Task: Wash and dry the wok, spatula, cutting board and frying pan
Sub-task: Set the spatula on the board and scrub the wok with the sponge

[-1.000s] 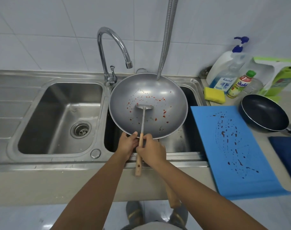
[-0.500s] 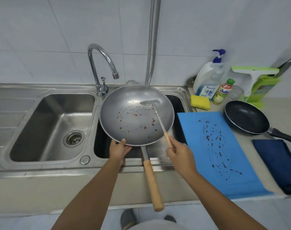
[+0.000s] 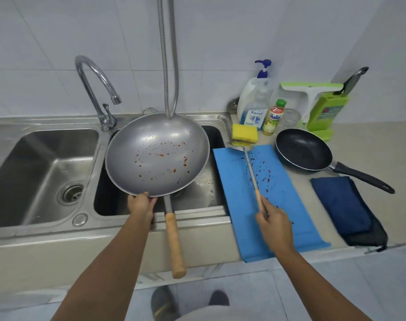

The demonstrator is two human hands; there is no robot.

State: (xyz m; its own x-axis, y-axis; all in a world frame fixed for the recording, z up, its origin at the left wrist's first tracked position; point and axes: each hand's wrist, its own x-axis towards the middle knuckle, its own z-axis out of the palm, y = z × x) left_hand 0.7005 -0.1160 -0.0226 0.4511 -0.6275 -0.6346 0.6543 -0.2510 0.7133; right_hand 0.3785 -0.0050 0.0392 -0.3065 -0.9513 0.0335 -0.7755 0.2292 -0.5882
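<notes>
Left hand [image 3: 140,203] clamps the near rim of the sauce-spotted wok [image 3: 157,154] over the right sink basin [image 3: 214,181]. Right hand [image 3: 273,224] pinches the spatula [image 3: 250,167] handle, blade over the blue cutting board [image 3: 278,205] by the table's front edge.

Spatula [image 3: 249,165] is out of the wok [image 3: 157,154] now. 1 s ago it lay in the wok's centre with both hands bunched at the near rim; 0.5 s ago the right hand [image 3: 275,224] had it lifted, blade over the wok's right side. Now the right hand has carried it across to the cutting board [image 3: 290,205]: shaft over the stained middle, blade at the far edge, by the sponge [image 3: 244,135]. Can't tell if it touches the board. Left hand [image 3: 141,204] has parted from the right and alone grips the wok's near rim. Wok handle [image 3: 174,242], earlier hidden behind the hands, shows fully, sticking out past the counter edge.
</notes>
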